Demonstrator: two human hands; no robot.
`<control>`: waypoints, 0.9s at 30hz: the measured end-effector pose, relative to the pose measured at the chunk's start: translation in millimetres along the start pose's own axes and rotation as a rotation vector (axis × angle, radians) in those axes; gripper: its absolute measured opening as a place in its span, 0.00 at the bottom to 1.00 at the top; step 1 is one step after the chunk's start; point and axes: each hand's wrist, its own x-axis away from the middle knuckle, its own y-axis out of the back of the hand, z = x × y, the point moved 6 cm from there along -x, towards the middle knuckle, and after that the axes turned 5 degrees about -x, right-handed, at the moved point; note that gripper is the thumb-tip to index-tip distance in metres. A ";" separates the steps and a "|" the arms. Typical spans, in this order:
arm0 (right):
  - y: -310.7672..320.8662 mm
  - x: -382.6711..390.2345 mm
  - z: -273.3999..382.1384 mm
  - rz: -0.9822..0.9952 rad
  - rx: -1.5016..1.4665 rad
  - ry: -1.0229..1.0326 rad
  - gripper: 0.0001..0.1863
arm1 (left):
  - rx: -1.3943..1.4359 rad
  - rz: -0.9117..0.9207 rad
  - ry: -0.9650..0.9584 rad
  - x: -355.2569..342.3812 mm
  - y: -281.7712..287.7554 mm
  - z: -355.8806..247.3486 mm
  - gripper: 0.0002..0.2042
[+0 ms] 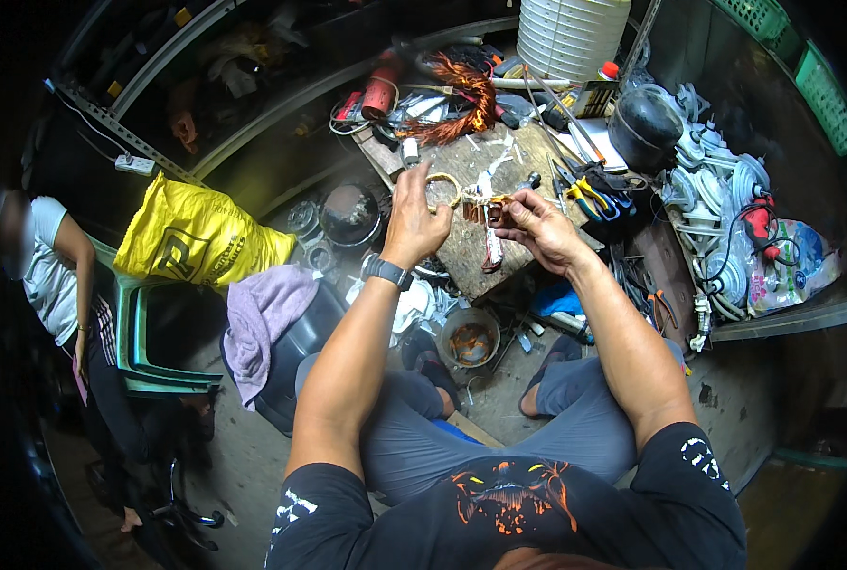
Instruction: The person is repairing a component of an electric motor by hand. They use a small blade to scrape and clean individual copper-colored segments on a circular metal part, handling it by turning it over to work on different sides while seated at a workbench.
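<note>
Holding a copper wire loop (442,188) pinched in the left hand (412,220), its tail is kept taut by the closed fingers of the right hand (528,223), just above the bench (471,249). Pliers (590,190) lie beyond the right fingers.

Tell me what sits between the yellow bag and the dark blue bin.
Head view: a purple towel lies between the yellow bag and dark blue bin, draped over the bin's edge.
</note>
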 end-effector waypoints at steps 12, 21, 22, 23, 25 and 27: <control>21.3 4.9 34.9 -0.306 0.539 -0.015 0.14 | 0.102 0.373 -0.124 4.5 -11.3 -27.6 0.11; -2.9 13.3 -14.9 -0.336 1.413 0.153 0.21 | 0.217 0.181 0.123 21.4 -33.9 4.3 0.14; -8.2 9.9 -23.6 -0.358 1.422 0.124 0.23 | 0.213 0.189 0.150 26.3 -40.0 8.7 0.14; -8.4 9.2 -28.6 -0.386 1.431 0.094 0.25 | 0.211 0.202 0.173 28.8 -45.5 9.0 0.15; 4.5 4.1 -36.5 -0.398 1.402 0.078 0.29 | 0.122 0.227 0.161 33.4 -56.1 5.9 0.17; 14.0 -0.4 -37.2 -0.418 1.343 0.072 0.31 | -0.005 0.223 0.043 40.1 -63.9 1.9 0.17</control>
